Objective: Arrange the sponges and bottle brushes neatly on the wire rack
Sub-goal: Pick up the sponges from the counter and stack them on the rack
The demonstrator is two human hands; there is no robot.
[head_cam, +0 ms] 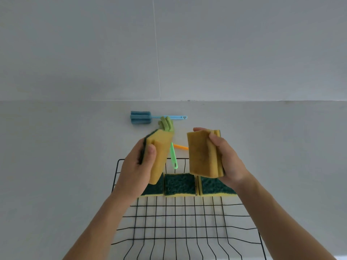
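A black wire rack (pixel 184 218) lies on the white counter in front of me. Three sponges lie green side up in a row across its far part; the middle sponge (pixel 179 184) shows fully, the other two are partly behind my hands. My left hand (pixel 138 169) grips a yellow and green sponge (pixel 159 154) above the rack's far left corner. My right hand (pixel 228 160) grips a stack of yellow sponges (pixel 201 154) above the far right. Beyond lie a blue bottle brush (pixel 140 117), a green bottle brush (pixel 173 156) and part of an orange handle (pixel 181 146).
The white counter (pixel 65 147) meets a pale wall (pixel 169 53) just past the blue brush. The green brush's handle overlaps the rack's far edge. The near half of the rack shows only bare grid.
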